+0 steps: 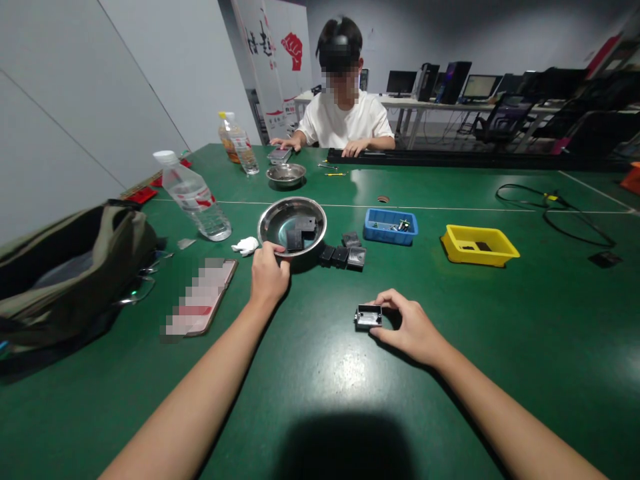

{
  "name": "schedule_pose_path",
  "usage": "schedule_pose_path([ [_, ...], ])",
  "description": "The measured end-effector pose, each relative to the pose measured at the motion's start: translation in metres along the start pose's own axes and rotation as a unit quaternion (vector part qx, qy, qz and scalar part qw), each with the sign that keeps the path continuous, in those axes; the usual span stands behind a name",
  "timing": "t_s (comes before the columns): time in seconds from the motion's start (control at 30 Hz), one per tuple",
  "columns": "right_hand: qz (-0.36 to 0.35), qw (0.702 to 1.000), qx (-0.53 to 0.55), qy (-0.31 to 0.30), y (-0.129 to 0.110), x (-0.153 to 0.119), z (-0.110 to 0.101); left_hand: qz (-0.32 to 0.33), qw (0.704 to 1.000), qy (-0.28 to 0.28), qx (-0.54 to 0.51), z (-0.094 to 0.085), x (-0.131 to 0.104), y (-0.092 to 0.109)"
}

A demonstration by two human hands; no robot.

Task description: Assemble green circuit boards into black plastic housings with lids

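My left hand [270, 272] grips the near rim of a round metal bowl [266, 223], thumb and fingers closed on its edge. The bowl is tilted toward me, with a few black box-shaped parts [295, 239] inside. Between thumb and fingers of my right hand [406, 325] is a small open black box [369, 316], its hollow side facing me. Just right of the bowl, several black boxes [356, 258] lie grouped on the green table [320, 373].
Behind the boxes are a blue tray [390, 235] with small metal parts and a yellow tray [480, 258] with dark pieces. A phone [205, 297], water bottle [197, 203] and bag [75, 267] lie left. Across sits a person [345, 120]; a cable [555, 213] lies right.
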State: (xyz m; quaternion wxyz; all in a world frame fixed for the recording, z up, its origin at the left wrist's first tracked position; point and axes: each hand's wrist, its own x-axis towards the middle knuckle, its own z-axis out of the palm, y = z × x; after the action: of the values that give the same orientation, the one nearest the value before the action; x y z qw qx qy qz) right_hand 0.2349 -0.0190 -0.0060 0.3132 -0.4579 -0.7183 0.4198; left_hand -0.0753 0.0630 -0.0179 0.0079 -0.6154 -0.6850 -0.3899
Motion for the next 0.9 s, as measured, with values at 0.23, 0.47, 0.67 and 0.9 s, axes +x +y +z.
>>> schedule_pose_path([
  [0.23,0.012,1.0,-0.008,-0.02,0.0,0.001,-0.002,-0.065,0.996,-0.035,0.046,0.0,0.003,0.001],
  [0.47,-0.027,0.989,-0.145,-0.021,0.001,0.001,-0.002,-0.069,0.99,-0.091,0.084,0.0,0.002,0.007],
  [0.67,-0.081,0.982,-0.171,-0.017,0.008,0.0,-0.002,-0.059,0.992,-0.084,0.077,-0.005,-0.007,0.015],
  [0.9,-0.093,0.988,-0.125,-0.016,0.007,0.001,-0.008,0.123,0.985,-0.119,-0.016,-0.006,-0.031,0.039],
])
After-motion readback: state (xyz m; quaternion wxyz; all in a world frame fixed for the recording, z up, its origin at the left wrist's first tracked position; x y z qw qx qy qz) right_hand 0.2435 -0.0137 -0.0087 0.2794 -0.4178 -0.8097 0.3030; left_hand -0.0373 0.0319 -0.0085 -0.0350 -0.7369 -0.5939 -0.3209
